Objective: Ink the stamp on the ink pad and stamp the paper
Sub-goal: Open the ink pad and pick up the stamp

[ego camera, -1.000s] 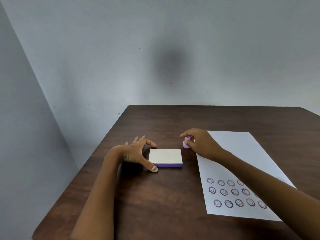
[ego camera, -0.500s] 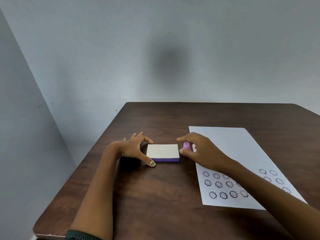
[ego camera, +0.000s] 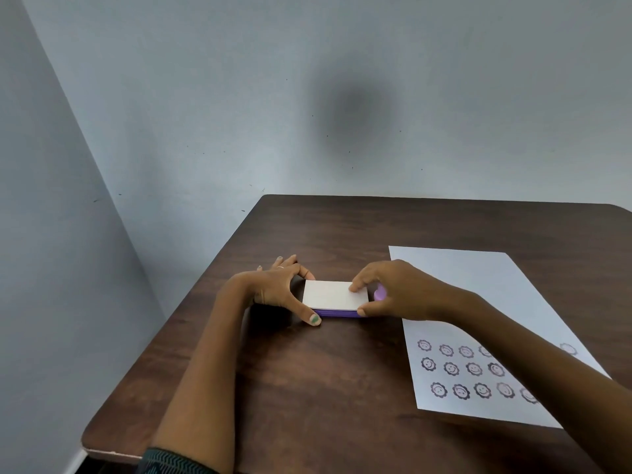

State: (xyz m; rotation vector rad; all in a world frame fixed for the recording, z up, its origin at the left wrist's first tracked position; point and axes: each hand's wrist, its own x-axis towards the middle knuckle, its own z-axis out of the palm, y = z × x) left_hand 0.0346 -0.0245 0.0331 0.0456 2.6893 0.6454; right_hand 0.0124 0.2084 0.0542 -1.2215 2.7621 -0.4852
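The ink pad (ego camera: 333, 295), a flat purple case with a closed white lid, lies on the table left of the paper. My left hand (ego camera: 277, 289) clasps its left end, thumb at the front corner and fingers behind. My right hand (ego camera: 396, 295) is at its right end, a fingertip on the lid and the thumb against the front right corner. The small pink stamp (ego camera: 379, 293) is tucked under that hand's other fingers, mostly hidden. The white paper (ego camera: 478, 289) lies to the right, with several rows of dark smiley-flower prints (ego camera: 465, 369) near its front.
The dark wooden table (ego camera: 342, 234) stands in a corner, with grey walls close behind it and to the left. Its left edge (ego camera: 164, 326) runs diagonally near my left forearm. My right forearm crosses over the front right part of the paper.
My right hand, still carrying the stamp, has moved left from beside the paper's edge onto the right end of the ink pad. My left hand has kept its hold on the pad.
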